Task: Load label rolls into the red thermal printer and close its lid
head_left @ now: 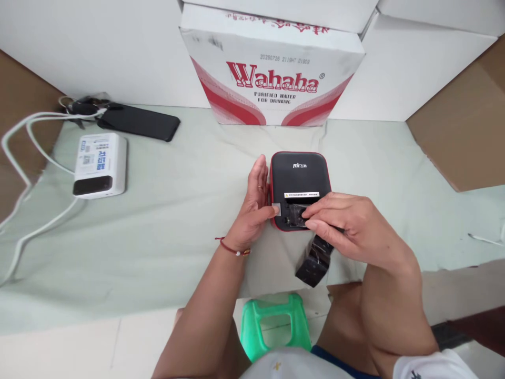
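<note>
A small black box-shaped device [302, 176] with a red edge, like a label printer, lies on the cloth-covered table in front of me. My left hand [255, 205] steadies it from the left, fingers straight along its side and thumb pressing a grey square [276, 209] at the lower left corner. At the front slot, my right hand [343, 223] pinches the end of a glossy black strip [314, 261]. The rest of that strip hangs in folds near the table's front edge. My right fingers hide part of the slot.
A white and red water carton [272, 73] stands behind the device against white boxes. To the left are a black phone [138, 121], keys [84, 107], and a white power bank [100, 164] with white cables [29, 152]. A green stool [252, 329] stands below the table edge.
</note>
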`<state>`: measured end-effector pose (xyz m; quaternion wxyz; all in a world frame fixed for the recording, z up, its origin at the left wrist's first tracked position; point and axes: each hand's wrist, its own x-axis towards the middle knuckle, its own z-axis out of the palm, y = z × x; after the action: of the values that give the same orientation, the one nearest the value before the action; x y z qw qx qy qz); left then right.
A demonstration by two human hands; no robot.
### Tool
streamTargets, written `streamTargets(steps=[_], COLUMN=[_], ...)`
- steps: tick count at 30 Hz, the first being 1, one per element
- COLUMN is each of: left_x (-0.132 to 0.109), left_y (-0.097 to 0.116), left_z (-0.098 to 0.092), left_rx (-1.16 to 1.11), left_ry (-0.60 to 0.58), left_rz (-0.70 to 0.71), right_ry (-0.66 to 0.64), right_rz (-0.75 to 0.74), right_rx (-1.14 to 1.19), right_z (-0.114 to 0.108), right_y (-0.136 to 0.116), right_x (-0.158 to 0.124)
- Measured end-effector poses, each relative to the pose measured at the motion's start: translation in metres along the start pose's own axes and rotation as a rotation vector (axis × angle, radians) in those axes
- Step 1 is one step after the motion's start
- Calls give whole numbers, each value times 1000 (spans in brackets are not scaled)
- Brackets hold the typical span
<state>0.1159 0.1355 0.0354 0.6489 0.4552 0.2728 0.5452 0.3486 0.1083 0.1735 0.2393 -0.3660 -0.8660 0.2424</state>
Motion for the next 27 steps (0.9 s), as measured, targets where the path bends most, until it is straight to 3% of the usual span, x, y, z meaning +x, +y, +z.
streamTargets(steps=[8,20,24,27], left_x=[0,0,-2,-4], left_y=[8,1,-11,-15], left_z=[-7,-1,1,4], left_rx=[-39,5,12,-22], left_ry=[-32,-68,-22,14], left_rz=[-134,-39,-24,-45], right_ry=[-178,-230,-204,-277], right_rz=[154,253,338,413], right_rx=[-110,-96,-304,-508], right_z=[-14,-15,-13,-6], right_y=[-15,-9,-4,7], right_x=[5,29,43,64])
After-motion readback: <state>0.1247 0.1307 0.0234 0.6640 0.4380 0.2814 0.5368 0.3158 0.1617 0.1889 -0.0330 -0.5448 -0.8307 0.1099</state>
